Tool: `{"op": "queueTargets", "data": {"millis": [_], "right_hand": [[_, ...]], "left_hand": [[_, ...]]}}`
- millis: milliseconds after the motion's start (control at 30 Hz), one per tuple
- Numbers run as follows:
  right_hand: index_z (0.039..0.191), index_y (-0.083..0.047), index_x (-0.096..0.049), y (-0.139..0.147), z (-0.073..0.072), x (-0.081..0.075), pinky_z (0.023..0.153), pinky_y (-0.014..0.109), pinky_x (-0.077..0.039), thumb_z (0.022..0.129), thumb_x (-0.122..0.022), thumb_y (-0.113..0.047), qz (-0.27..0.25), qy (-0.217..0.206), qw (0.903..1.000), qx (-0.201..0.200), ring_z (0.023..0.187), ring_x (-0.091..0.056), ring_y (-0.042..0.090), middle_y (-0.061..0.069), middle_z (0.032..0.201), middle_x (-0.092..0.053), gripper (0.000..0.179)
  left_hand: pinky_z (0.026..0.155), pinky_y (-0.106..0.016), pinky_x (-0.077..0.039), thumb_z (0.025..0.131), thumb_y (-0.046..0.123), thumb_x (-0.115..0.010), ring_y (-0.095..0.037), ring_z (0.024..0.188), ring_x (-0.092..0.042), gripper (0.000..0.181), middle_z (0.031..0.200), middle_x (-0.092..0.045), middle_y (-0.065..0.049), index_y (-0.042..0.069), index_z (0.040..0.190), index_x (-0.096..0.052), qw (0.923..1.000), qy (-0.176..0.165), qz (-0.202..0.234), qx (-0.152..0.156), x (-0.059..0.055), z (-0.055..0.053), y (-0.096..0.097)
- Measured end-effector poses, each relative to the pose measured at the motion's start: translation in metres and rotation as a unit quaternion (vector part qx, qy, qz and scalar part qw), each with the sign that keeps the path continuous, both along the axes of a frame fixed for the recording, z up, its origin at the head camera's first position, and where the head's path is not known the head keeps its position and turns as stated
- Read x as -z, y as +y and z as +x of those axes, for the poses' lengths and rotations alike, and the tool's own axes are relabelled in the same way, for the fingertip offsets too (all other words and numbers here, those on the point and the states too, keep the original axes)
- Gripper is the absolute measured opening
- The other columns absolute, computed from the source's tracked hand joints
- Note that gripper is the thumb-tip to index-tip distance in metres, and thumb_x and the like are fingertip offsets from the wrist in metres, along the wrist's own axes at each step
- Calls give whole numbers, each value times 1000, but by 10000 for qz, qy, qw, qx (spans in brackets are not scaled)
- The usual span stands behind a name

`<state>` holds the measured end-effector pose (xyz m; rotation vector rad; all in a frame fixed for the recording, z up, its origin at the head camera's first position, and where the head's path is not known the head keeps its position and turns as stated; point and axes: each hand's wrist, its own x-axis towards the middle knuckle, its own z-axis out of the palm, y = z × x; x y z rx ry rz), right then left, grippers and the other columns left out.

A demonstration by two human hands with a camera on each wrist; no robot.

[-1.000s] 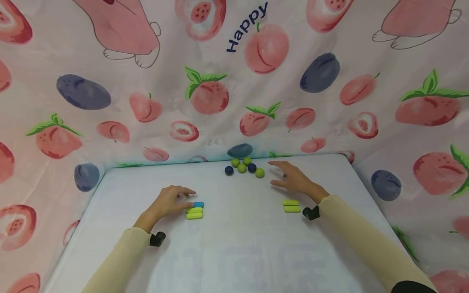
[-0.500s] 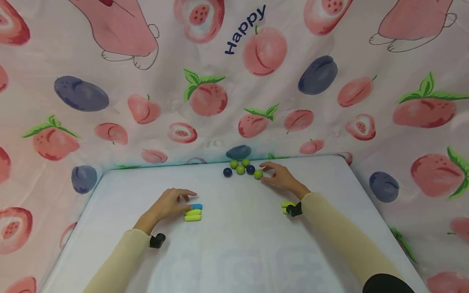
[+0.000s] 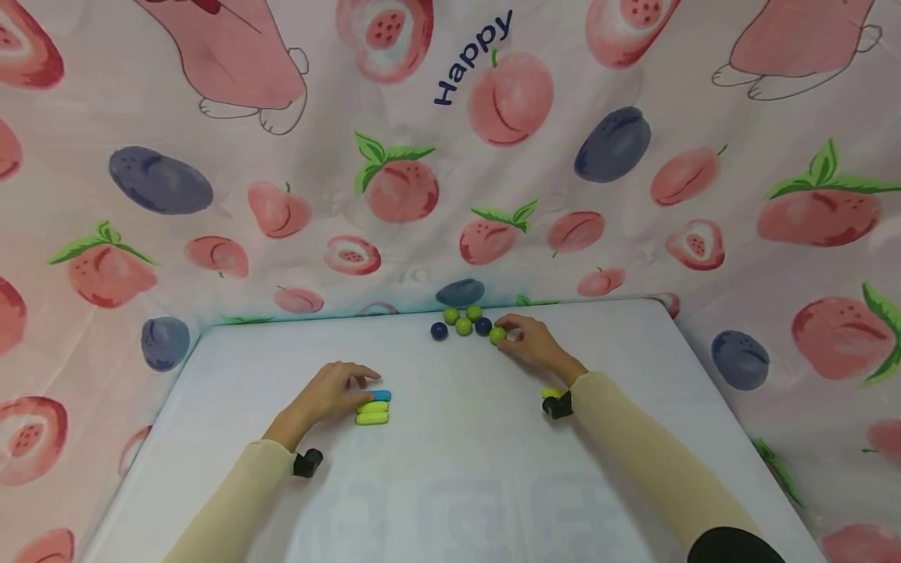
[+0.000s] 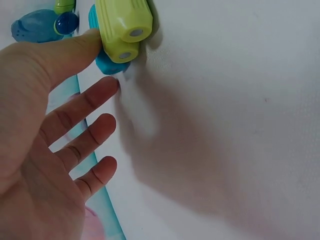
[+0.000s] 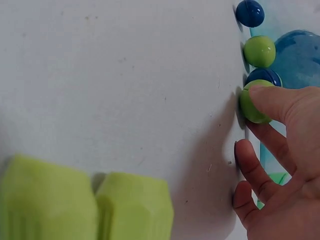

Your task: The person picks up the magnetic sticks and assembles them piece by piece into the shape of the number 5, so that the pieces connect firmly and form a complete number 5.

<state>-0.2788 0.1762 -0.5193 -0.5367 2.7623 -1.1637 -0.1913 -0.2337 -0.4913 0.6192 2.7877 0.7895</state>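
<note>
My right hand point(image 3: 533, 342) pinches a green ball point(image 3: 497, 335) between thumb and index finger at the table's far side. In the right wrist view the thumb covers part of this ball point(image 5: 255, 107), and the other fingers are loosely bent. A dark blue ball point(image 3: 482, 326) sits right beside it. My left hand point(image 3: 329, 396) is at the left, its thumb touching the stack of small rods. A blue rod point(image 3: 382, 396) lies there beside two yellow-green rods point(image 3: 372, 418). In the left wrist view the other left fingers point(image 4: 102, 127) are spread, holding nothing.
Several more green balls point(image 3: 463, 327) and another dark blue ball point(image 3: 439, 331) lie along the back edge. Two yellow-green rods point(image 5: 135, 207) lie near my right wrist, partly hidden in the head view. A fruit-printed cloth point(image 3: 401, 266) hangs behind the white table point(image 3: 436, 438).
My right hand has moved left to the green ball, and its thumb and index finger have closed on it. The left hand has stayed by the rods.
</note>
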Motion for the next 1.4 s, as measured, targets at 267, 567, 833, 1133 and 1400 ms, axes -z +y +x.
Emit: {"op": "queueTargets", "data": {"millis": [267,567,833,1133,1400], "right_hand": [[130,-9,-66,0,0,0,89,44,-51,94,-75,-13,38,-104,9999,84,101,-64,26,13,125,-68,37],[128,-9,-66,1,6,4,90,44,-51,94,-76,-14,54,-259,9995,158,102,-63,26,12,124,-69,36],[126,-9,-68,3,10,3,87,41,-50,92,-78,-14,55,-200,9996,165,97,-63,24,11,122,-71,36],[124,-11,-68,4,21,-2,88,41,-50,92,-78,-16,125,-357,9993,36,95,-62,22,9,121,-70,35],[126,-14,-67,4,33,-6,82,34,-47,92,-79,-19,180,-494,9986,-38,91,-57,19,6,122,-70,36]], "left_hand": [[80,-38,-48,92,13,-77,-23,89,-57,18,99,-70,0,9,110,-78,9999,-122,15,-50,0,0,4],[75,-34,-46,91,11,-78,-19,84,-53,14,92,-66,3,9,105,-78,9990,-415,-19,-169,7,-1,7],[73,-33,-45,92,11,-77,-20,82,-53,9,85,-62,4,10,101,-77,9994,-267,-9,-228,8,0,8],[74,-34,-45,90,11,-78,-19,82,-52,8,86,-62,4,11,98,-77,9997,-75,65,-218,8,1,8],[75,-34,-45,91,12,-78,-18,83,-52,10,89,-64,2,10,100,-78,9996,93,154,-207,3,0,10]]}}
